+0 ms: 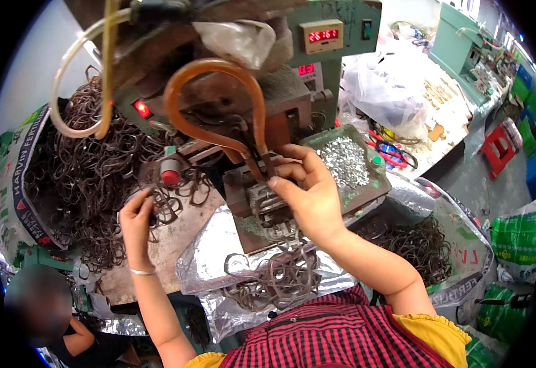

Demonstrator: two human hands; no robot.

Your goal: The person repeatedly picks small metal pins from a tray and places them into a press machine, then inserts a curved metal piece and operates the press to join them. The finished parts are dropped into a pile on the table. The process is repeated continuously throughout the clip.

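Here, dark loops (96, 178) in sack (25, 184); left hand (136, 224), right hand (314, 199) curled, both grips unclear.

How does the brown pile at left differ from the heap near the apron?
The pile is far larger than the heap. The pile spreads onto a tabletop; the heap lies on silvery sheeting. The left hand is at the pile's edge; neither hand touches the heap. Both look brown and tangled.

Dark, thin, curved loops (90, 147) lie left of the green-brown metal press (280, 101) and, nearer, on crinkled silver foil sheeting (209, 245). Right sits a rectangular tray (372, 196) holding small silvery pieces (344, 159).
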